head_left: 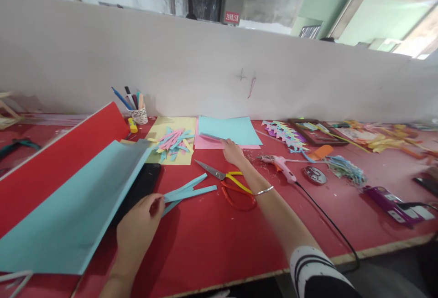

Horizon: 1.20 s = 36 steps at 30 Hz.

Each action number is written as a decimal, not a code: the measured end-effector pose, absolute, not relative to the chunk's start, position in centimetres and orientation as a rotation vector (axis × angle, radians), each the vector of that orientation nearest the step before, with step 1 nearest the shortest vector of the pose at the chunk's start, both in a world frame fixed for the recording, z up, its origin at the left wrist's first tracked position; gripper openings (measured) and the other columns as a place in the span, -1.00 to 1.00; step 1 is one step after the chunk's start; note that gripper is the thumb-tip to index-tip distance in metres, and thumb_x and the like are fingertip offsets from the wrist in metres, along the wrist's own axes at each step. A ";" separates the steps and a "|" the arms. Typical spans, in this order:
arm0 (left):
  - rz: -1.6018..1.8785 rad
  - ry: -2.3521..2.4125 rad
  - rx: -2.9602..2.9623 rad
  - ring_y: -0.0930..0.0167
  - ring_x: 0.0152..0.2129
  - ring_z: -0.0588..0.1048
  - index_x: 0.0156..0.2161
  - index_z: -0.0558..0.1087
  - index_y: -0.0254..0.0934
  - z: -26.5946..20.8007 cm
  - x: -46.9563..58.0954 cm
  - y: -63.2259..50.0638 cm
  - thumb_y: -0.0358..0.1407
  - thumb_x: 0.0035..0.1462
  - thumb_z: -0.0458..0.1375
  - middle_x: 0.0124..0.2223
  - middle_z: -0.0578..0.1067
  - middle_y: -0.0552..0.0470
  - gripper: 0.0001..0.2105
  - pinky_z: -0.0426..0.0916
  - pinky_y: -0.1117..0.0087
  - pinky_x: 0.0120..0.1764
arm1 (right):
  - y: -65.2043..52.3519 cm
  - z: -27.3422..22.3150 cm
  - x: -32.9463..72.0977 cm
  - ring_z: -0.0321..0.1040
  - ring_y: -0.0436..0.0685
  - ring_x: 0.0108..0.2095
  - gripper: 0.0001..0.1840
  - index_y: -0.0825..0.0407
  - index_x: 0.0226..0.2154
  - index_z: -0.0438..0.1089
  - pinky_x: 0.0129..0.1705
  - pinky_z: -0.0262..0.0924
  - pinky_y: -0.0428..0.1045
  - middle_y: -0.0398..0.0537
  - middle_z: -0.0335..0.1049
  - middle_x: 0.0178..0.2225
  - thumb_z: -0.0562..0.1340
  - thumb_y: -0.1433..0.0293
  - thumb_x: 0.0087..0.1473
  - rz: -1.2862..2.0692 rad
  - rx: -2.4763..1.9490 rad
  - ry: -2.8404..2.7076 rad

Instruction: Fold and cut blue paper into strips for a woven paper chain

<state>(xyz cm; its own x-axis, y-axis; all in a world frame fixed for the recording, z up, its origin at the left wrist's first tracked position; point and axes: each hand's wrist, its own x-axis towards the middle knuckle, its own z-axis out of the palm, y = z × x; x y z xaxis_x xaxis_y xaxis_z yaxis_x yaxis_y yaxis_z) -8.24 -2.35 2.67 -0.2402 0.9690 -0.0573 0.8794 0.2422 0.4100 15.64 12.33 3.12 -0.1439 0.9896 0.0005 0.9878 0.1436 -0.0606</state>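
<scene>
My left hand is closed on the ends of several light-blue paper strips, which fan out to the right over the red table. My right hand reaches forward to the paper sheets and is closed on the end of a thin, flat greyish piece, whose kind I cannot make out. Under that piece lie a light-blue sheet and a pink sheet. Between my hands rest scissors with yellow and red handles, their blades pointing left. My right forearm passes over part of the handles.
Cut strips in several colours are heaped on a yellow sheet. Left are a folded blue sheet, a red board, a black phone and a pen cup. Right lie a pink glue gun with cord and a purple power strip.
</scene>
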 end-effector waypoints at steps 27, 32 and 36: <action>0.823 1.966 2.141 0.38 -0.40 0.48 -0.33 0.43 -0.21 0.0 -8.9 -1.9 -0.27 0.06 -0.08 -0.35 0.51 0.01 -0.76 0.33 0.47 -0.40 | 14.8 3.0 15.5 0.28 0.08 -0.16 -0.74 0.08 -0.15 0.30 -0.12 0.20 0.09 0.00 0.30 -0.12 0.09 0.31 0.13 -0.089 -2.165 -2.149; 0.750 1.553 2.536 0.34 -0.21 0.44 -0.14 0.42 -0.22 -0.9 -8.7 -1.7 -0.32 0.06 -0.08 -0.18 0.51 -0.04 -0.70 0.32 0.32 -0.12 | 15.0 4.3 15.5 0.32 0.09 -0.26 -0.66 0.08 -0.25 0.35 -0.32 0.12 -0.06 0.09 0.33 -0.18 -0.11 0.45 0.19 -0.108 -2.113 -2.072; 0.502 1.392 2.709 0.29 0.00 0.31 0.05 0.29 -0.13 -0.9 -8.4 -2.1 -0.25 0.09 -0.05 0.05 0.38 -0.02 -0.61 0.16 0.13 0.05 | 15.2 6.0 15.6 0.29 0.09 -0.29 -0.68 0.06 -0.28 0.35 -0.37 0.03 -0.08 0.04 0.34 -0.21 -0.09 0.45 0.16 -0.114 -2.028 -2.024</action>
<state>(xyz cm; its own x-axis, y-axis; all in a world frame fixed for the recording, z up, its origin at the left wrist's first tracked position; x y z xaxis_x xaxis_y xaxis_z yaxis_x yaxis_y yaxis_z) -8.40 -2.05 -0.90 0.5410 0.7997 0.2603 0.7819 -0.5923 0.1947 15.57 15.24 6.00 0.0190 0.9692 0.2457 0.9906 0.0151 -0.1363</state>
